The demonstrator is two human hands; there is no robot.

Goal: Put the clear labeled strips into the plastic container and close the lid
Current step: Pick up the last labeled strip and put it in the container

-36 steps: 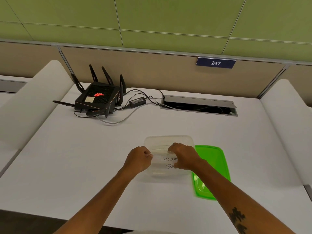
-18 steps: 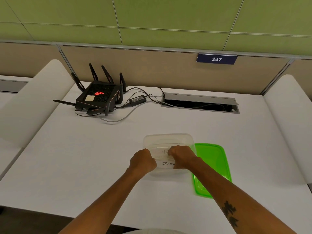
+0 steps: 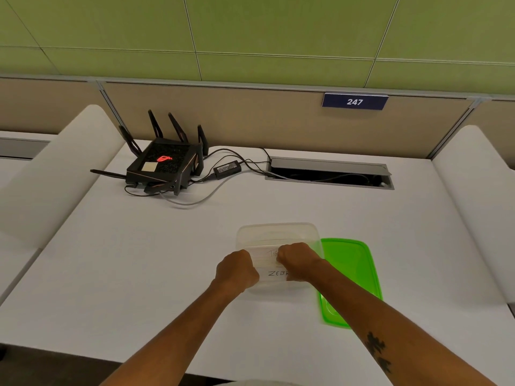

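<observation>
A clear plastic container stands open on the white desk in front of me. Clear labeled strips with handwritten words lie inside it. My left hand is curled at the container's left side, fingers pinching the left end of the strips. My right hand is closed over their right end, inside the container. The green lid lies flat on the desk just right of the container, partly under my right forearm.
A black router with antennas, its power brick and cables sit at the back left. A cable slot is cut into the desk at the back. White dividers flank both sides.
Both hands moved slightly away from me, deeper over the container, still holding the strips. A strip further back now shows its writing, and the lowest label is hidden.
</observation>
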